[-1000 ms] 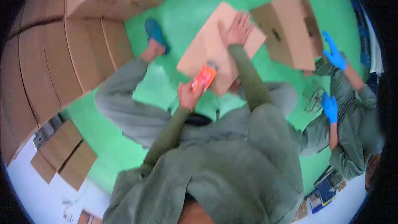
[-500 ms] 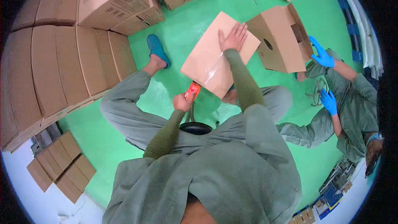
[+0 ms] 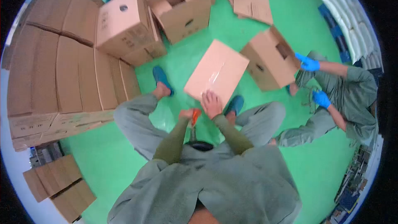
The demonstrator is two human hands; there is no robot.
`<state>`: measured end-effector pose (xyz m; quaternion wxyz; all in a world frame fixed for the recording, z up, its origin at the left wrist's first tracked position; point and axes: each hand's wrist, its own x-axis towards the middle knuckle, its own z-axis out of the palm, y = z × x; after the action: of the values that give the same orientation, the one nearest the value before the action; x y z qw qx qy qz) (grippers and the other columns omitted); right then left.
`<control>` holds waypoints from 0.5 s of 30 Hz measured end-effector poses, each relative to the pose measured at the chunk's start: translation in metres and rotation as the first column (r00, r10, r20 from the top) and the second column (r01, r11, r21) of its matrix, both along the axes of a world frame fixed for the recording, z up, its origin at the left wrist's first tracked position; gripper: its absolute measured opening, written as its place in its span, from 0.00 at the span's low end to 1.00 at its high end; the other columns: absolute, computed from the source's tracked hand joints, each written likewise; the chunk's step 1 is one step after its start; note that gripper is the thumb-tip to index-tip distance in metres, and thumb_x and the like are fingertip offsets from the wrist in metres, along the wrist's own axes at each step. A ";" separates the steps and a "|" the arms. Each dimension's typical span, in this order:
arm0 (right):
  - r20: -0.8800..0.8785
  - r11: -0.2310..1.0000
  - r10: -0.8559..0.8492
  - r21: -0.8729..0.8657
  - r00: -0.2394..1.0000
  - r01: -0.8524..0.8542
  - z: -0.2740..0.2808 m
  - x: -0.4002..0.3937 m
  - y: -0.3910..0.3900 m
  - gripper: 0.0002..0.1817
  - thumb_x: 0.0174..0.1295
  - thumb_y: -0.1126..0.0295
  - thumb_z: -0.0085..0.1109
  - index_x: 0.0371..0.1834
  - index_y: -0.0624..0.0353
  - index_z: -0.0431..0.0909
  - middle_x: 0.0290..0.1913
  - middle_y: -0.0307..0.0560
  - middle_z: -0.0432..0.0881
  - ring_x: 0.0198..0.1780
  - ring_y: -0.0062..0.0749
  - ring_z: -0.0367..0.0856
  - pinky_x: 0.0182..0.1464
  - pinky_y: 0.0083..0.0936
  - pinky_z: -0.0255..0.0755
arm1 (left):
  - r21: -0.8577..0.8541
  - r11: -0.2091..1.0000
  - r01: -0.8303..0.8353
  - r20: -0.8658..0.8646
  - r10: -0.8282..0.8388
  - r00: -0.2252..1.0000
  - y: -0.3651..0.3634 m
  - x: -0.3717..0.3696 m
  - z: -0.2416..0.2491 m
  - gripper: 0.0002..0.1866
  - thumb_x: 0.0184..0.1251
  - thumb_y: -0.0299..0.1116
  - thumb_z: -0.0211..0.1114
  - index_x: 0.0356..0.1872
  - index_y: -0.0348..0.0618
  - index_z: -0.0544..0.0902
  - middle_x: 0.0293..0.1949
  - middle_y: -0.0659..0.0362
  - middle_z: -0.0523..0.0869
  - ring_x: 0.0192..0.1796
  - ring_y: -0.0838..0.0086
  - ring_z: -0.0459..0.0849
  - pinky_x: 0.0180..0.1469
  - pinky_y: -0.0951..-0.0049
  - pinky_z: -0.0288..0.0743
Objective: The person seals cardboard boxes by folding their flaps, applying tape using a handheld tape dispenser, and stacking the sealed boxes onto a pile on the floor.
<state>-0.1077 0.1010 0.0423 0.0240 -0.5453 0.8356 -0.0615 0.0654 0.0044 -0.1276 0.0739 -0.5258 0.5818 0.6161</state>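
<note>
A closed cardboard box (image 3: 224, 68) stands on the green floor between my feet, with a strip of clear tape along the middle of its top. My right hand (image 3: 212, 104) lies spread on the box's near edge, at the end of the tape. My left hand (image 3: 188, 114) is wrapped round an orange tool (image 3: 196, 117), just off the near left corner of the box. The tool's far end is blurred.
Stacked cartons (image 3: 68, 70) fill the left side. Open boxes (image 3: 182, 12) and flat cardboard (image 3: 252, 3) lie ahead. A co-worker with blue gloves (image 3: 309, 63) sits at right beside an open box (image 3: 269, 60). Another person's hand shows at the top.
My right hand has slid from the far part of the box top to its near edge. The orange tool has turned more upright. The whole view has shifted, showing more boxes ahead.
</note>
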 end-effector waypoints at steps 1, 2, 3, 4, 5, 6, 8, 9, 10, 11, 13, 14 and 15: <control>-0.151 0.989 0.045 -0.135 0.988 -0.066 -0.016 -0.006 -0.001 0.32 0.66 0.49 0.58 0.69 0.55 0.72 0.68 0.54 0.73 0.67 0.46 0.70 0.63 0.45 0.65 | -0.045 0.999 0.000 -0.119 -0.005 0.993 0.010 0.006 -0.027 0.35 0.65 0.65 0.62 0.32 0.33 0.89 0.27 0.45 0.88 0.32 0.60 0.90 0.36 0.60 0.81; -0.122 0.988 0.049 -0.138 0.991 -0.066 -0.014 -0.006 -0.003 0.32 0.65 0.48 0.59 0.67 0.54 0.74 0.67 0.53 0.73 0.66 0.45 0.70 0.62 0.46 0.65 | -0.120 0.992 -0.027 -0.023 0.025 0.999 0.011 0.000 -0.014 0.35 0.67 0.64 0.61 0.34 0.32 0.88 0.28 0.45 0.89 0.34 0.61 0.90 0.37 0.61 0.81; -0.129 0.987 0.029 -0.151 0.991 -0.048 -0.013 -0.011 -0.009 0.31 0.64 0.47 0.59 0.66 0.54 0.74 0.67 0.53 0.73 0.66 0.45 0.70 0.62 0.46 0.65 | -0.190 0.980 -0.050 0.073 0.065 0.995 0.011 -0.006 0.004 0.35 0.69 0.64 0.60 0.36 0.32 0.88 0.30 0.46 0.89 0.36 0.62 0.90 0.39 0.62 0.82; -0.113 0.987 0.009 -0.158 0.994 -0.027 -0.011 -0.001 -0.010 0.31 0.64 0.47 0.60 0.66 0.53 0.74 0.66 0.53 0.73 0.65 0.44 0.70 0.61 0.46 0.64 | -0.122 0.992 -0.038 0.315 0.075 0.946 0.019 0.005 0.054 0.37 0.67 0.64 0.61 0.39 0.30 0.87 0.34 0.42 0.90 0.41 0.60 0.91 0.43 0.60 0.82; -0.090 0.987 -0.014 -0.161 0.996 0.000 -0.009 0.008 -0.010 0.31 0.64 0.47 0.60 0.66 0.53 0.75 0.66 0.53 0.73 0.65 0.44 0.70 0.61 0.46 0.64 | -0.177 0.984 -0.035 0.323 0.092 0.942 0.027 0.014 0.077 0.38 0.66 0.66 0.61 0.39 0.30 0.87 0.36 0.41 0.89 0.43 0.58 0.90 0.45 0.58 0.81; -0.081 0.986 -0.058 -0.160 0.995 0.045 -0.004 0.015 -0.011 0.31 0.65 0.48 0.60 0.67 0.51 0.74 0.69 0.51 0.71 0.68 0.43 0.67 0.63 0.46 0.62 | -0.230 0.973 -0.028 0.331 0.105 0.938 0.034 0.023 0.091 0.39 0.65 0.67 0.62 0.39 0.29 0.87 0.37 0.40 0.89 0.45 0.56 0.90 0.46 0.56 0.80; -0.017 0.969 -0.103 -0.228 0.995 0.096 0.004 0.023 -0.009 0.29 0.67 0.50 0.57 0.68 0.51 0.74 0.72 0.49 0.70 0.70 0.42 0.65 0.64 0.46 0.60 | -0.345 0.937 -0.056 0.325 0.176 0.929 0.048 0.028 0.110 0.39 0.63 0.68 0.63 0.38 0.29 0.87 0.37 0.38 0.88 0.45 0.50 0.89 0.49 0.52 0.79; 0.011 0.958 -0.127 -0.259 0.992 0.125 0.004 0.023 -0.008 0.28 0.69 0.52 0.56 0.68 0.51 0.74 0.73 0.48 0.69 0.72 0.41 0.65 0.65 0.47 0.59 | -0.412 0.907 -0.092 0.306 0.233 0.923 0.053 0.030 0.111 0.39 0.62 0.67 0.64 0.37 0.30 0.87 0.35 0.38 0.88 0.44 0.46 0.88 0.49 0.50 0.79; 0.055 0.954 -0.126 -0.267 0.991 0.136 0.003 0.023 -0.007 0.27 0.70 0.53 0.54 0.69 0.51 0.73 0.74 0.47 0.68 0.73 0.40 0.64 0.66 0.47 0.58 | -0.412 0.902 -0.128 0.315 0.273 0.909 0.052 0.030 0.111 0.38 0.61 0.66 0.66 0.37 0.30 0.87 0.35 0.39 0.89 0.43 0.47 0.89 0.48 0.51 0.79; 0.099 0.951 -0.125 -0.272 0.987 0.147 0.002 0.023 -0.005 0.26 0.71 0.54 0.52 0.69 0.52 0.73 0.75 0.45 0.67 0.74 0.40 0.63 0.67 0.47 0.57 | -0.410 0.897 -0.164 0.324 0.311 0.893 0.054 0.029 0.110 0.36 0.60 0.65 0.68 0.38 0.31 0.88 0.34 0.40 0.89 0.42 0.48 0.89 0.48 0.52 0.80; 0.200 0.946 -0.139 -0.263 0.970 0.190 0.000 0.025 0.001 0.25 0.73 0.56 0.49 0.70 0.52 0.73 0.77 0.44 0.66 0.75 0.39 0.63 0.68 0.47 0.56 | -0.345 0.887 -0.308 0.062 0.349 0.935 0.048 0.011 0.158 0.29 0.62 0.58 0.71 0.38 0.34 0.86 0.34 0.47 0.89 0.41 0.57 0.88 0.47 0.57 0.80; 0.255 0.943 -0.151 -0.252 0.955 0.216 0.001 0.025 0.001 0.24 0.74 0.57 0.47 0.70 0.53 0.73 0.77 0.43 0.66 0.75 0.39 0.63 0.68 0.47 0.56 | -0.297 0.879 -0.372 -0.076 0.367 0.927 0.043 -0.002 0.178 0.26 0.63 0.54 0.73 0.38 0.36 0.85 0.34 0.50 0.89 0.41 0.61 0.88 0.47 0.59 0.80; 0.309 0.940 -0.161 -0.240 0.937 0.241 0.003 0.025 0.000 0.24 0.75 0.58 0.46 0.70 0.53 0.73 0.77 0.43 0.66 0.75 0.39 0.63 0.68 0.46 0.56 | -0.350 0.840 -0.414 -0.124 0.396 0.910 0.041 -0.014 0.179 0.24 0.62 0.52 0.75 0.40 0.36 0.84 0.36 0.52 0.88 0.41 0.64 0.87 0.46 0.62 0.80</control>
<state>-0.0829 0.1008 0.0448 0.0617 -0.4396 0.8585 -0.2567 0.0516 0.0451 0.0513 -0.1714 -0.6267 0.5642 0.5094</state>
